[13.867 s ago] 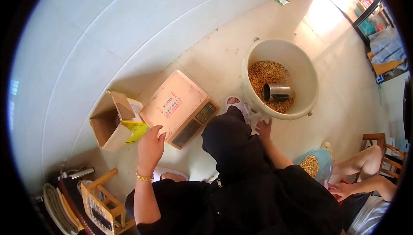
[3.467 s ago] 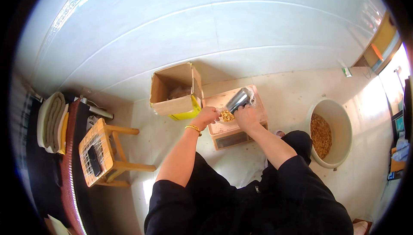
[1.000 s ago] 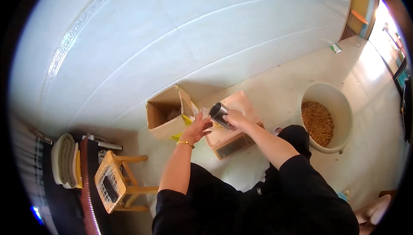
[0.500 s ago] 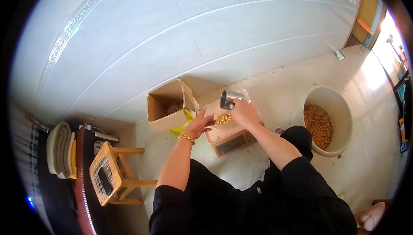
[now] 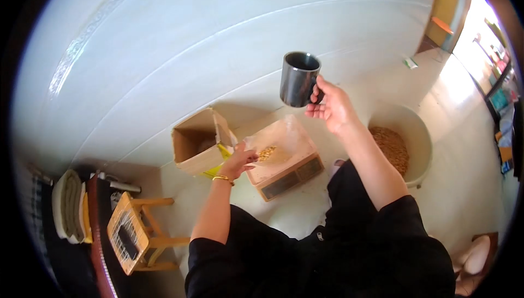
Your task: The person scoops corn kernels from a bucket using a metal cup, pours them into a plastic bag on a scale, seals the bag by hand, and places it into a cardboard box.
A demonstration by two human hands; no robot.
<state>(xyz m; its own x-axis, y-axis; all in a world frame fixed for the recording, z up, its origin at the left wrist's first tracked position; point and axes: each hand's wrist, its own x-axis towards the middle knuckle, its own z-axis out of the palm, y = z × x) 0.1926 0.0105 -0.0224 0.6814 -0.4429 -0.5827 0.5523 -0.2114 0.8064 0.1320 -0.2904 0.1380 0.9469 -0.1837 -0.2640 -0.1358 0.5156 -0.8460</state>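
My right hand [image 5: 332, 106] grips the handle of a shiny metal mug [image 5: 297, 82], which is upright and raised well above the scale. Its inside looks dark, and I cannot tell whether anything lies at the bottom. My left hand [image 5: 239, 161] is closed at the left edge of a clear plastic bag [image 5: 289, 129], seemingly pinching its rim. Yellow corn-like kernels [image 5: 266, 153] lie in the bag. Beneath it is a pinkish-orange weighing scale [image 5: 292, 179] with a dark display panel facing me.
An open cardboard box [image 5: 195, 159] stands left of the scale by the tiled wall. To the right, a large pale bucket [image 5: 423, 156] holds many kernels [image 5: 390, 148]. A wooden stool [image 5: 143, 238] with a dark flat object on its seat is at lower left.
My right hand has lifted the mug up from over the bag and turned it from tilted to upright. My left hand stays at the bag's edge. The view has shifted slightly.
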